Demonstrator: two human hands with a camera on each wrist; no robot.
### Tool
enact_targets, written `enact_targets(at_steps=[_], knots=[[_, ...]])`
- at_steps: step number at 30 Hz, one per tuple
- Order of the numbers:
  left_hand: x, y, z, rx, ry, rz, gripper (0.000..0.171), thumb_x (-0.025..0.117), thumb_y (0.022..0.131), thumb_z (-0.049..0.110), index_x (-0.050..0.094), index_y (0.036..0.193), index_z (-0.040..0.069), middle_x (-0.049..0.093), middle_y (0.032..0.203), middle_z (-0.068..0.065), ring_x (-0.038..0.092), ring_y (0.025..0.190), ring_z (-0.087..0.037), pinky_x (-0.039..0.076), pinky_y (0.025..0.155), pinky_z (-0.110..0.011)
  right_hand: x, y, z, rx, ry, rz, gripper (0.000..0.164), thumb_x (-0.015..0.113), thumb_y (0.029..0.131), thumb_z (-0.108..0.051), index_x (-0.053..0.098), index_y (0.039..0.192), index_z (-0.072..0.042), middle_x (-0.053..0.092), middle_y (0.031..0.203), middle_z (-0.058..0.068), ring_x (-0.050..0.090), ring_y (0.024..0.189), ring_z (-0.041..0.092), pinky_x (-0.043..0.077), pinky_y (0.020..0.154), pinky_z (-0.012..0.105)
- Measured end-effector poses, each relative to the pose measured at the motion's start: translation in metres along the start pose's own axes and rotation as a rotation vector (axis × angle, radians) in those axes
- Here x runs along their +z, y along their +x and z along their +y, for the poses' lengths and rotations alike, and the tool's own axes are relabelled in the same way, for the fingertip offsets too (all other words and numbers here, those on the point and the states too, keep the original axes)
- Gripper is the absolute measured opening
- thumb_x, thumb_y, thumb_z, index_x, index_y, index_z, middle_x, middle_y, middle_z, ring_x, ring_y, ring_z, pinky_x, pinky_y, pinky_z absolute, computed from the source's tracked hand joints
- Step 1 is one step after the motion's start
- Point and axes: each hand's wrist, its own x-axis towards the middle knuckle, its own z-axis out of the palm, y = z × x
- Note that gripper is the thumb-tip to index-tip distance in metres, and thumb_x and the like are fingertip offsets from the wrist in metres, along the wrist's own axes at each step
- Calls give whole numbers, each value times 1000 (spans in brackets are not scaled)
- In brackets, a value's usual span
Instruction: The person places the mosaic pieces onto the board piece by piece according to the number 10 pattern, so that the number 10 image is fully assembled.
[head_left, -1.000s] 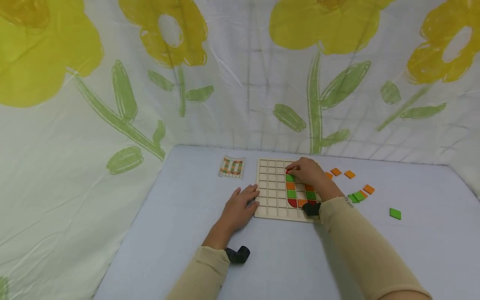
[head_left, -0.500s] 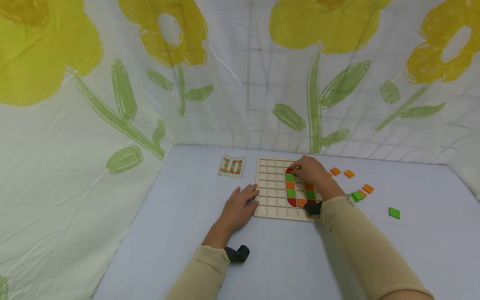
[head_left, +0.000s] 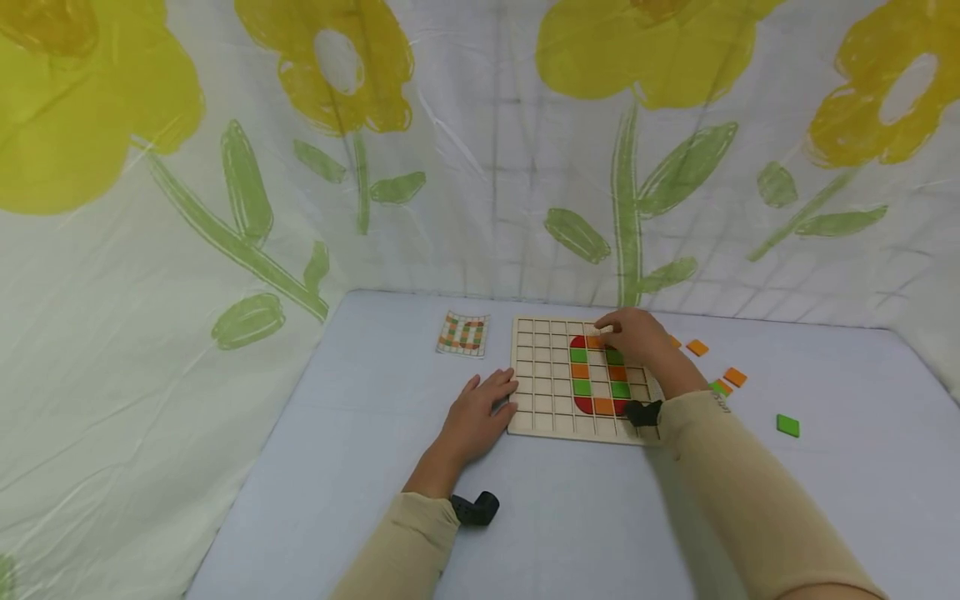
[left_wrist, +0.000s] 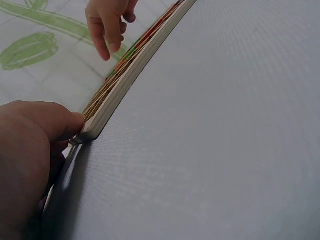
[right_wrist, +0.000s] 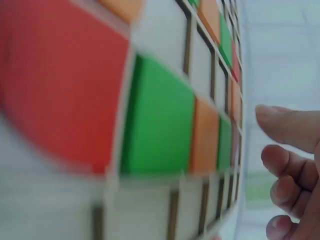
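Observation:
A wooden grid board lies on the table, bearing a closed-looking loop of green and orange tiles with red rounded corner tiles. My left hand rests at the board's left edge, fingers spread and relaxed; in the left wrist view its thumb touches the board's corner. Above the loop's upper right part hovers my right hand, partly covering the tiles there. In the right wrist view that hand's thumb stands apart from the loosely bent fingers, and nothing shows between them.
A small pattern card lies left of the board. Loose tiles are scattered to its right, among them orange tiles and a green tile. A flower-printed curtain hangs behind the table.
My right hand has let go of the red corner tile at the loop's upper left and moved right, baring that tile and an orange one beside it. My left hand stays put.

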Motion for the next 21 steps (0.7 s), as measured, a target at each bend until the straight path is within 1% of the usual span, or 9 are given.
enact_targets(at_steps=[2,5,8,10,13,15,18,21], knots=[[0,0,0,5,3,-1,43,54,101,27,55,141,11,43,154,1,37,144,-17,18,125,-40,-7,-3,9,13,3,17,35,58,100,-24,63,131,-8,62,116,21,59,96,35,53,78,46],[0,1,-2,2,8,-4,43,54,101,27,55,141,11,42,154,2,37,144,-17,18,125,-40,-18,-8,22,44,30,55,38,58,100,-24,60,133,-6,59,121,22,57,101,36,53,81,49],[1,1,-2,-6,17,-7,43,55,101,28,55,141,12,42,155,3,36,145,-15,17,125,-38,-29,-15,35,110,63,88,42,58,100,-27,58,135,-5,55,132,24,52,116,42,50,93,57],[0,1,-2,-5,14,-4,43,55,101,27,55,141,11,42,154,2,37,144,-16,18,125,-39,-35,-19,44,154,79,96,45,58,100,-30,57,137,-5,48,141,26,44,127,45,44,102,62],[-1,0,-2,4,1,8,43,56,100,25,56,140,9,43,154,0,38,144,-19,19,125,-42,-39,-23,56,218,91,56,51,57,99,-37,54,139,-6,37,150,29,34,134,49,37,107,65],[-1,-1,-2,8,-5,12,43,57,100,24,56,140,9,44,153,-1,39,144,-20,19,124,-43,-39,-24,64,247,100,10,56,57,97,-42,52,140,-7,33,152,30,32,135,50,36,107,66],[1,0,-2,11,2,12,43,57,100,24,55,140,9,44,154,0,39,144,-20,19,124,-43,-38,-26,75,254,111,-59,63,59,95,-47,49,142,-8,28,154,31,28,138,51,33,109,67],[1,1,-2,11,8,9,43,56,100,25,55,141,10,43,154,0,38,144,-19,18,125,-41,-36,-26,82,236,126,-85,66,64,91,-48,50,142,-8,28,154,31,27,139,51,31,110,68]])
